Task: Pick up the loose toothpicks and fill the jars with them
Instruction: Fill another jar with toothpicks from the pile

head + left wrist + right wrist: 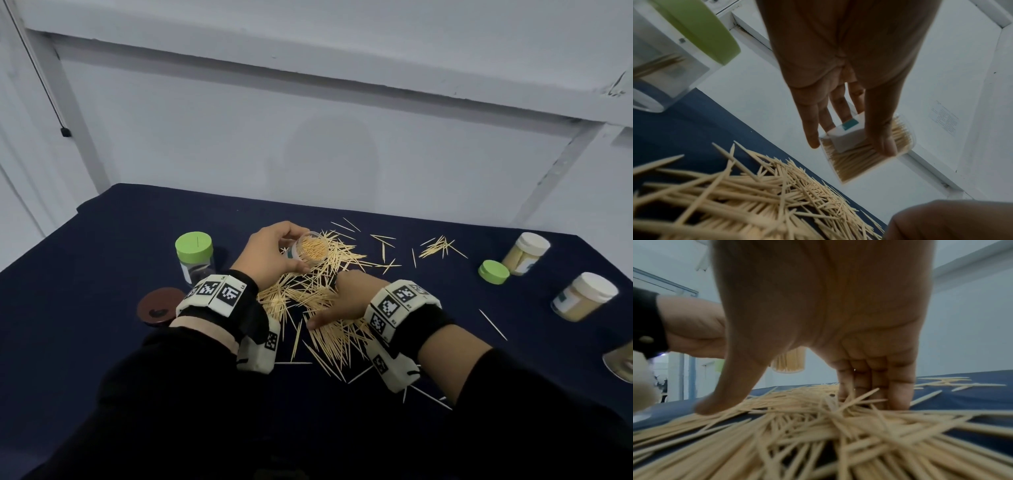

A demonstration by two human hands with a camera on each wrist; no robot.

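A big pile of loose toothpicks [308,301] lies on the dark blue cloth in the middle of the table. My left hand [294,251] grips an open clear jar [310,251] packed with toothpicks, held tilted just above the far side of the pile. In the left wrist view the thumb and fingers wrap the jar [859,162] around its white label. My right hand [325,301] rests on the pile, thumb spread to the left. In the right wrist view its straight fingers [898,386] dip into the toothpicks [818,426] and hold none of them.
A green-lidded jar [194,255] stands at the left with a brown lid [159,305] in front of it. At the right lie a loose green lid [493,271] and white-lidded filled jars [525,253] [584,296]. A small cluster of toothpicks [440,246] lies apart.
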